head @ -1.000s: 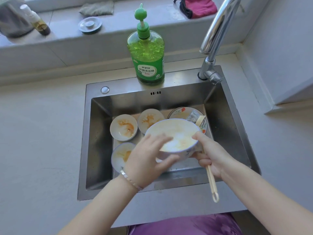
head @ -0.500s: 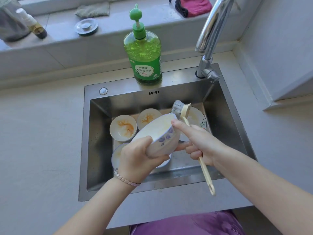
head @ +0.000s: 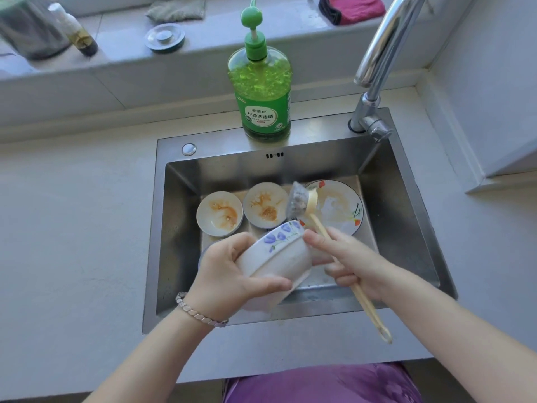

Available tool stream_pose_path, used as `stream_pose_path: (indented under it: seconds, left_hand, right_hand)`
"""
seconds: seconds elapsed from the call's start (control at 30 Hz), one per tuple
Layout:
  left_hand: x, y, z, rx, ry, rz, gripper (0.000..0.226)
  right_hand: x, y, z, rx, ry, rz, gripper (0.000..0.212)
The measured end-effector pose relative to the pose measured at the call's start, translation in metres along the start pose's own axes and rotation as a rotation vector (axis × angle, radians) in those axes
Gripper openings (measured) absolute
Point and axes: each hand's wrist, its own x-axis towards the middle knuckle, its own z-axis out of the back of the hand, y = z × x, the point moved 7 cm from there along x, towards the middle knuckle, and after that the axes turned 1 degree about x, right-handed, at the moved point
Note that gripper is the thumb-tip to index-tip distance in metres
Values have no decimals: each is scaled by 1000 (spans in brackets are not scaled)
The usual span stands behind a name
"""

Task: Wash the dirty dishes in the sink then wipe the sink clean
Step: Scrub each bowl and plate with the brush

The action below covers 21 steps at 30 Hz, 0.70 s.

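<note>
Two hands meet over the front of the sink (head: 220,146): left hand (head: 229,274) curls round the tipped bowl (head: 276,257), mouth toward the sink's back; right hand (head: 354,263) grips the brush (head: 315,221), handle running back-to-front, head past the bowl's rim.

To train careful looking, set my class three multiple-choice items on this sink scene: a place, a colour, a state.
1. The soap bottle stands: A on the sink rim; B in the basin; C on the window ledge.
2. The flowers on the held bowl are: A red; B blue-purple; C yellow.
3. The bowl in the left hand is: A upright; B tipped sideways; C lying in the basin.
Answers: 1 A, its base sits on that steel strip; 2 B, petals show on its outer wall; 3 B, its rim faces sideways.
</note>
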Motion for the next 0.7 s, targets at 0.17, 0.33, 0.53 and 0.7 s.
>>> stream_pose_path:
  seconds: [0.17, 0.33, 0.53, 0.7]
  left_hand:
    - [-4, -10, -4, -172, 108, -65, 52]
    - [-9, -16, -14, -140, 199, -167, 51]
    - [-13, -27, -19, 173, 144, -375, 54]
    - [-19, -38, -12, 385, -24, -585, 47]
  right_hand:
    - [-7, -22, -18, 89, 290, -357, 78]
    - [-19, -29, -22, 155, 475, -550, 70]
    - [-13, -28, -19, 81, 381, -521, 40]
    - [-4, -23, -14, 134, 217, -450, 53]
